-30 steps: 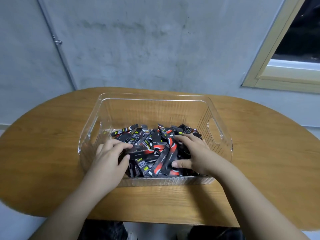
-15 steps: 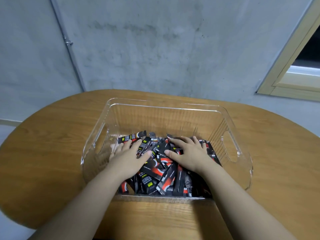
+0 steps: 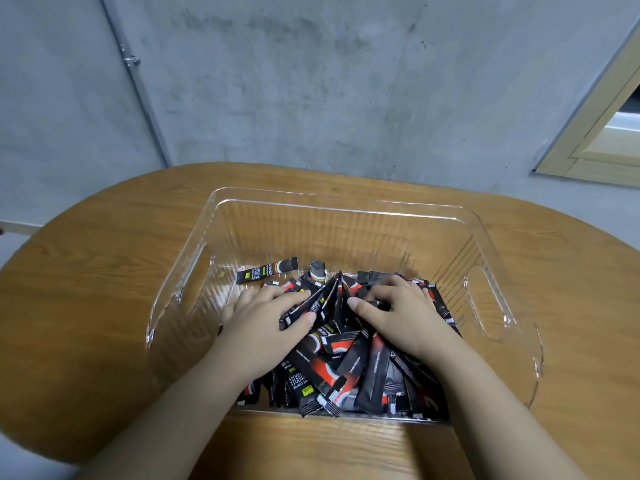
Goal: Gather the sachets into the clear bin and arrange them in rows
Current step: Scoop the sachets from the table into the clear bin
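Both hands are deeper in the clear bin (image 3: 346, 209) now than a second ago, squeezing inward! The left hand (image 3: 266, 317) has slid in from the 9 o'clock side, fingers curled over a sachet, thumb pinching it. The right hand (image 3: 401, 313) mirrors it from 3 o'clock, fingers bent into the heap. Between them the sachets (image 3: 332, 368) have bunched and tipped up on edge, where before they lay flatter. One loose sachet (image 3: 266, 270) sits apart at 11 o'clock. The bin rests on the desk (image 3: 104, 271). Gathering looks done; no rows yet.
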